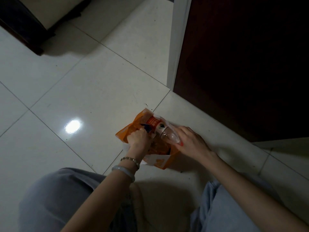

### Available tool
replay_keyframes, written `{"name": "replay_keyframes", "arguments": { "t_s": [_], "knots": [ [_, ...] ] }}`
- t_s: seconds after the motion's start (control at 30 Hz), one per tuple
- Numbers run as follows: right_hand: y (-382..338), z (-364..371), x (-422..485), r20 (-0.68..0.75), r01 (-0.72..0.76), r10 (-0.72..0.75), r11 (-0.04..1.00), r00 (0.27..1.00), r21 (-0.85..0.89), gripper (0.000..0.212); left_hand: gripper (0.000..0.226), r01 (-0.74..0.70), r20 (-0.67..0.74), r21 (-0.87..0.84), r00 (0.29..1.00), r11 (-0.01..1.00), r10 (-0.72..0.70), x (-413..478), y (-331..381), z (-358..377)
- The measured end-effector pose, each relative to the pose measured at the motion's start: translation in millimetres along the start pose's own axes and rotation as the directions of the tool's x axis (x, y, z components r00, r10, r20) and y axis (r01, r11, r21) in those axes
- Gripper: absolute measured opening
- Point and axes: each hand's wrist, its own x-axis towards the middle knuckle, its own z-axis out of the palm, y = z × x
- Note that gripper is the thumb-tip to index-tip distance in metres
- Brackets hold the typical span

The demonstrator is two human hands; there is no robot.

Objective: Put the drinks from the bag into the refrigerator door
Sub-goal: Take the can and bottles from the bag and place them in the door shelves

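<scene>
An orange plastic bag (160, 162) lies on the pale tiled floor in front of my knees. A clear drink bottle (161, 129) with an orange and white label lies half out of the bag's mouth, its neck toward me. My right hand (190, 141) is closed around the bottle's neck end. At the bag's left edge my left hand (138, 137) pinches the plastic, with two bracelets on that wrist. What else is inside the bag is hidden.
The dark brown refrigerator (242, 64) stands at the upper right, its white side edge (177, 39) facing the floor. Dark wooden furniture (21, 25) sits at the upper left. My knees in grey and blue trousers fill the bottom.
</scene>
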Motion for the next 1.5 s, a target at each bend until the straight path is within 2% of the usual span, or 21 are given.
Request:
{"name": "replay_keyframes", "arguments": {
  "t_s": [0.13,0.2,0.27,0.33,0.4,0.57,0.67,0.8,0.9,1.03,1.13,1.23,1.4,1.5],
  "knots": [
    [0,5,2,0.047,-0.108,0.111,0.993,0.993,-0.054,0.026,0.051,0.024,0.061,0.014,0.998,1.000,-0.025,-8,-5,13],
    [-4,5,3,-0.013,-0.115,0.114,0.992,0.993,-0.060,0.015,0.070,0.044,0.000,-0.045,0.999,0.998,-0.044,-12,-6,18],
    [-11,2,3,-0.008,-0.112,0.111,0.993,0.994,-0.041,0.012,0.074,0.035,-0.067,-0.079,0.997,0.996,-0.040,-15,-6,15],
    [-12,8,4,0.030,-0.090,0.091,0.996,0.995,-0.018,0.015,0.072,0.000,-0.122,-0.116,0.992,0.993,-0.014,-19,-6,6],
    [-5,21,7,0.094,-0.097,0.102,0.994,0.990,-0.059,0.031,0.069,-0.031,-0.179,-0.124,0.984,0.992,0.008,-25,-7,-1],
    [5,30,13,0.218,-0.222,0.237,0.971,0.947,-0.089,0.046,0.069,-0.094,-0.277,-0.107,0.959,0.990,0.061,-37,-19,-10],
    [7,33,18,0.320,-0.317,0.345,0.938,0.882,-0.137,0.051,0.070,-0.129,-0.312,-0.103,0.946,0.986,0.091,-42,-24,-12],
    [7,40,24,0.311,-0.415,0.430,0.902,0.847,-0.117,0.061,0.068,-0.148,-0.326,-0.089,0.939,0.985,0.112,-45,-23,-12],
    [0,40,27,0.269,-0.424,0.466,0.883,0.843,-0.202,0.058,0.066,-0.154,-0.320,-0.094,0.940,0.984,0.117,-45,-23,-12],
    [-9,36,27,0.234,-0.375,0.443,0.882,0.865,-0.286,0.052,0.063,-0.187,-0.303,-0.104,0.942,0.977,0.148,-48,-24,-16],
    [-28,19,28,0.236,-0.347,0.390,0.915,0.890,-0.207,0.049,0.060,-0.214,-0.274,-0.121,0.946,0.969,0.175,-52,-28,-29],
    [-56,-10,36,0.119,-0.275,0.287,0.955,0.951,-0.108,0.035,0.058,-0.213,-0.274,-0.097,0.945,0.972,0.180,-60,-39,-49],
    [-116,-97,41,0.029,-0.270,0.269,0.963,0.963,0.015,0.024,0.060,-0.236,-0.266,-0.113,0.943,0.965,0.199,-108,-58,-120],
    [-161,-173,12,0.042,-0.236,0.234,0.971,0.971,0.038,0.023,0.063,-0.278,-0.269,-0.106,0.932,0.955,0.242,-154,-67,-183]
  ]
}}
